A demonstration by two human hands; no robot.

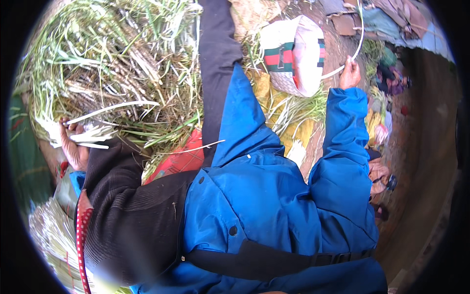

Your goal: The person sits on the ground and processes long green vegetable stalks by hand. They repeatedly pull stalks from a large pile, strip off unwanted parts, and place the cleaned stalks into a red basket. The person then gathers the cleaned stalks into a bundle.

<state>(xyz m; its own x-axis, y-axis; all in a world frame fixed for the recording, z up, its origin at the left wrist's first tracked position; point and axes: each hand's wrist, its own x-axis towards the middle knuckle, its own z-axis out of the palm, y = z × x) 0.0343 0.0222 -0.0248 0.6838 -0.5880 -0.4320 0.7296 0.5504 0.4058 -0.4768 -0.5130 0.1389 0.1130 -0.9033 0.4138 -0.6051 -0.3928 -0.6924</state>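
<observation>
My left hand [75, 145], at the left, holds several pale, peeled-looking plant stalks [97, 134], with one longer stalk [114, 107] pointing to the right. Beyond it spreads a large heap of green leaves and brownish stems [136, 62]. On the upper right, my right hand [349, 75] pinches one long, thin, pale stalk [361, 33] that curves up past the picture's top; its lower end reaches the rim of a whitish bag [277, 55] with green and red bands. More pale green stalks [290, 110] lie on yellow sheeting below the bag.
A red checked cloth [180, 158] lies beside my dark-trousered leg. Bundled pale stalks [55, 235] are at the lower left, near dark green material [27, 154]. On the right, other people [394, 79] [380, 176] sit along a brown dirt path [422, 165]. Cloths lie at the upper right.
</observation>
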